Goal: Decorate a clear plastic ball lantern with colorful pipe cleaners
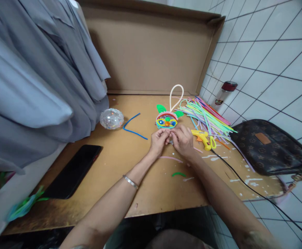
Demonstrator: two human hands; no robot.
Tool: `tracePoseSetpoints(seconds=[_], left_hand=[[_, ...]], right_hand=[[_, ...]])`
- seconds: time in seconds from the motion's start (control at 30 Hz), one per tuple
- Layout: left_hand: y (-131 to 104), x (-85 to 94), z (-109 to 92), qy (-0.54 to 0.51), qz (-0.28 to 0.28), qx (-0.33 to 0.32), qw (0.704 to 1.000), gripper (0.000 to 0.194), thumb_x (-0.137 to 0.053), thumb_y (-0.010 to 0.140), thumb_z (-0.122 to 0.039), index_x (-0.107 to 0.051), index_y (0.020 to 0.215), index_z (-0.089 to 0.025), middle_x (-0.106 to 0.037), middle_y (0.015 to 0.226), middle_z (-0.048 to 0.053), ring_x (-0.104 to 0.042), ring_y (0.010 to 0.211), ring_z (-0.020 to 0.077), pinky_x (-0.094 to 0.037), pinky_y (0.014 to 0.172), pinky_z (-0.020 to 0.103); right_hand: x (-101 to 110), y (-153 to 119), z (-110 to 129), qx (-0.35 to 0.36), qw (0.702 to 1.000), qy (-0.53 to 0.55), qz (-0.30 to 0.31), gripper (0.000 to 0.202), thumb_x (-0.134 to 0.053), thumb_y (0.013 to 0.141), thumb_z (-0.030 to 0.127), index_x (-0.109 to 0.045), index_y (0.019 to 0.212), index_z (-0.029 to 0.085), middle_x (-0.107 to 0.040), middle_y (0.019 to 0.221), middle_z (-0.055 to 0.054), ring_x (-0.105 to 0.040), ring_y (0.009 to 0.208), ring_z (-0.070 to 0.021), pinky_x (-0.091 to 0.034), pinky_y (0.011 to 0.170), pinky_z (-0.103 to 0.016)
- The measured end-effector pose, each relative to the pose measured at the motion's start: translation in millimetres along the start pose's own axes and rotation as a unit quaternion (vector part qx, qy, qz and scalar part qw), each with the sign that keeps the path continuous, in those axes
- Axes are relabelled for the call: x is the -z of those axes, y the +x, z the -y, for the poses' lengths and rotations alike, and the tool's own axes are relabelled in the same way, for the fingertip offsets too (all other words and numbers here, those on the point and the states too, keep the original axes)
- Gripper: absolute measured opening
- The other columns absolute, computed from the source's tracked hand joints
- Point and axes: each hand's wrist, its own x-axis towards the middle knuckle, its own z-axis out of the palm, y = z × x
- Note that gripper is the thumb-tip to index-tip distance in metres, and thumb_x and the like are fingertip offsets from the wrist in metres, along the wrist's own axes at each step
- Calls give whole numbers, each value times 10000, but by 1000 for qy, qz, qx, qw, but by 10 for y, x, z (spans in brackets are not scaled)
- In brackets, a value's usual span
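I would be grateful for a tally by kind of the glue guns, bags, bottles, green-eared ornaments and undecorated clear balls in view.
Yellow glue gun: 1
Dark monogram-patterned bag: 1
Red-lidded bottle: 1
Green-eared ornament: 1
Undecorated clear ball: 1
Total: 5

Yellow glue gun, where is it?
In the head view, the glue gun lies on the table, just right of the right hand, near the colourful strips.
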Motion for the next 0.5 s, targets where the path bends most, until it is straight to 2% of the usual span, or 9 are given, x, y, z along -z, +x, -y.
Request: tracePoseSetpoints(seconds=[0.2, 0.5], left_hand=[[17, 1, 18, -15, 1, -1, 1000, 408, -783, 641, -520, -632, 681, -143, -549, 534, -34, -378, 412, 34, -283, 423, 193], [9, -7, 2, -11, -2, 5, 1000, 332, -762, 661, -447, -636, 693, -141, -529, 521, -43, -382, 418, 35, -289, 428, 189]], right_hand=[[-4, 3, 1, -25, 998, 45, -21, 191, -465, 940, 201, -643, 871, 196, -624, 828, -66, -579, 781, -199, -416, 693, -324], [-18, -4, 27, -91, 988, 127, -15, 169, -479, 923, 205, -642, 880, 195, -605, 859, -68, -608, 804, -192, -492, 692, -318]])
